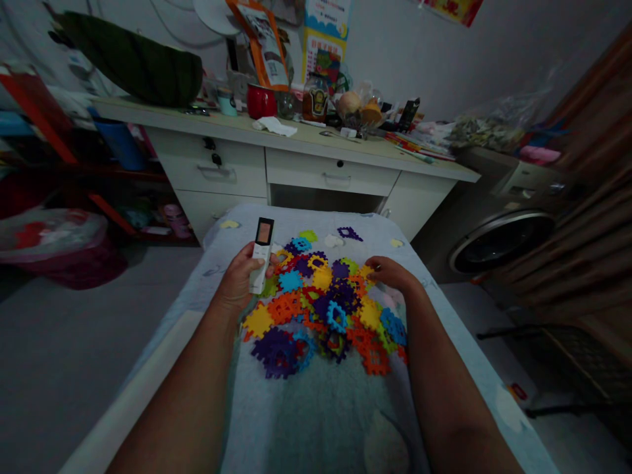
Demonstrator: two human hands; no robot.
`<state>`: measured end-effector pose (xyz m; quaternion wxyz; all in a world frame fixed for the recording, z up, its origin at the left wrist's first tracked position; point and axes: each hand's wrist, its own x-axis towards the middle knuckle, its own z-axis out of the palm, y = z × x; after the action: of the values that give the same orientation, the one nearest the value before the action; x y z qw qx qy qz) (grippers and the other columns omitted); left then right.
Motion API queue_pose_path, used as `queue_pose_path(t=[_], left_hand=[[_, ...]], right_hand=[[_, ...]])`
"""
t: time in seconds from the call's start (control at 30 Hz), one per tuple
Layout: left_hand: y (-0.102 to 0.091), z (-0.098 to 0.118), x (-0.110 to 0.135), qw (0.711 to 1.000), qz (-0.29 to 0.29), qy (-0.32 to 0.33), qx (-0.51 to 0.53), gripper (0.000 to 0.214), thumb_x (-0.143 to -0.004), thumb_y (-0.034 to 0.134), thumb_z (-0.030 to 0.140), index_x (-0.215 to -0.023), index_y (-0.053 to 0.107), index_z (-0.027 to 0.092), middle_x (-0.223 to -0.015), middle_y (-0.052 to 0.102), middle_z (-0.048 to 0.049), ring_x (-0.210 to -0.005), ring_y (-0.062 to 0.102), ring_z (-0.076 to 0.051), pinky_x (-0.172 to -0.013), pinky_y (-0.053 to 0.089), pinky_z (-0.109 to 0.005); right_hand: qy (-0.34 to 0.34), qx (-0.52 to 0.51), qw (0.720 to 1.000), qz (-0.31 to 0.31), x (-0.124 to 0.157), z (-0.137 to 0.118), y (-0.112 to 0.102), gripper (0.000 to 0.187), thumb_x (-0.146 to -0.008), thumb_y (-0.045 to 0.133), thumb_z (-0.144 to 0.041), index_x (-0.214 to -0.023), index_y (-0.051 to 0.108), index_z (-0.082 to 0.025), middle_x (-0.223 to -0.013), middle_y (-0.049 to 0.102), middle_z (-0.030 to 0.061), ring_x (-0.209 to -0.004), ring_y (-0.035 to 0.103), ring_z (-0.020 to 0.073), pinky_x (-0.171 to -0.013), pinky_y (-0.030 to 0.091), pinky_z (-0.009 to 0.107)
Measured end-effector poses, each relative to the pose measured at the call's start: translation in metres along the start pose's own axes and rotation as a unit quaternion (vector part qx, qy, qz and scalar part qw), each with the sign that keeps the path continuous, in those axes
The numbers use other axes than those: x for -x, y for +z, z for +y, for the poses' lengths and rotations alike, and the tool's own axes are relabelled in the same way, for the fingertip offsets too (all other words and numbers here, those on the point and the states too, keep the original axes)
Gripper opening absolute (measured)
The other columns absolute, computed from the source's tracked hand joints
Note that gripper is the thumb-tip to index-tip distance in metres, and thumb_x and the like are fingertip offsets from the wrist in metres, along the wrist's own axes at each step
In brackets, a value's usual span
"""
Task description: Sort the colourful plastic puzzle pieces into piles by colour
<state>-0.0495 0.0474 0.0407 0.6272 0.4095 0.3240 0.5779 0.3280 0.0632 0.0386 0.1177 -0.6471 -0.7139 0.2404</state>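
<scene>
My left hand [239, 275] is wrapped round a slim white handheld device [260, 257], its thumb on the front below a small lit screen. The device stands nearly upright over the left edge of a pile of colourful interlocking plastic pieces [322, 278]. At the pile's right side, the curled fingers of my right hand [388, 271] pinch the edge of a yellow plastic piece [366, 272]. Purple, orange, blue, green and red pieces overlap in the heap, some flat squares and some open frames. One purple frame [349, 234] lies apart at the far side.
The pieces lie on a table covered with a pale blue cloth [326, 408]. Behind it is a white cabinet [217, 161] with jars, a red pot [261, 102] and other clutter on top. A washing machine [503, 217] stands right, a pink bin [74, 257] left.
</scene>
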Motion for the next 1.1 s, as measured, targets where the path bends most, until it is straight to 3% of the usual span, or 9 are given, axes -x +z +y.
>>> queue_pose_path(t=[0.17,0.3,0.53,0.67,0.8,1.1], left_hand=[[0.001,0.0,0.0,1.0,-0.006,-0.007,0.004,0.034,-0.063,0.065,0.023,-0.095,0.054,0.019,-0.081,0.065,-0.0001,-0.053,0.052,-0.01,-0.044,0.04,-0.021],[0.001,0.0,0.0,1.0,-0.007,-0.01,0.002,0.036,-0.062,0.066,0.023,-0.096,0.053,0.019,-0.081,0.064,0.0001,-0.053,0.052,-0.01,-0.044,0.04,-0.021],[-0.001,-0.001,-0.002,1.0,-0.01,-0.005,0.001,0.034,-0.062,0.066,0.023,-0.093,0.053,0.018,-0.079,0.064,0.0011,-0.053,0.052,-0.009,-0.044,0.04,-0.02],[0.0,0.0,-0.002,1.0,-0.013,0.0,0.006,0.032,-0.064,0.064,0.022,-0.094,0.053,0.018,-0.077,0.064,0.0017,-0.053,0.052,-0.009,-0.044,0.039,-0.02],[0.0,0.0,-0.002,1.0,-0.009,-0.001,0.007,0.032,-0.063,0.065,0.021,-0.093,0.054,0.018,-0.075,0.063,0.002,-0.053,0.052,-0.009,-0.045,0.039,-0.02],[0.0,0.0,-0.001,1.0,-0.004,-0.009,0.013,0.034,-0.063,0.064,0.021,-0.095,0.053,0.018,-0.073,0.062,0.0026,-0.052,0.052,-0.01,-0.044,0.039,-0.021]], right_hand=[[0.012,0.006,1.0,0.004,0.001,0.0,-0.002,0.033,-0.069,0.071,-0.022,-0.102,0.069,-0.017,-0.082,0.067,0.0007,-0.072,0.057,0.0142,-0.066,0.044,0.025],[0.02,-0.009,1.0,-0.011,0.004,-0.002,-0.007,0.023,-0.068,0.071,-0.025,-0.091,0.069,-0.017,-0.077,0.064,-0.0001,-0.07,0.055,0.0143,-0.062,0.041,0.025],[0.064,-0.158,0.985,-0.005,0.011,0.006,-0.013,0.014,-0.069,0.066,-0.028,-0.076,0.06,-0.018,-0.062,0.051,-0.0045,-0.056,0.045,0.0099,-0.051,0.035,0.022],[0.089,-0.268,0.958,0.044,0.009,0.007,-0.018,0.017,-0.068,0.069,-0.03,-0.077,0.06,-0.018,-0.065,0.055,-0.0026,-0.059,0.05,0.0106,-0.05,0.038,0.021],[0.122,-0.342,0.926,0.105,-0.014,0.002,-0.021,0.016,-0.069,0.071,-0.026,-0.074,0.058,-0.018,-0.063,0.056,-0.0023,-0.056,0.05,0.0095,-0.05,0.04,0.02],[0.219,-0.352,0.88,0.233,-0.071,-0.007,-0.012,0.012,-0.074,0.066,-0.011,-0.082,0.06,-0.017,-0.056,0.057,-0.0036,-0.048,0.052,0.0093,-0.047,0.044,0.02]])
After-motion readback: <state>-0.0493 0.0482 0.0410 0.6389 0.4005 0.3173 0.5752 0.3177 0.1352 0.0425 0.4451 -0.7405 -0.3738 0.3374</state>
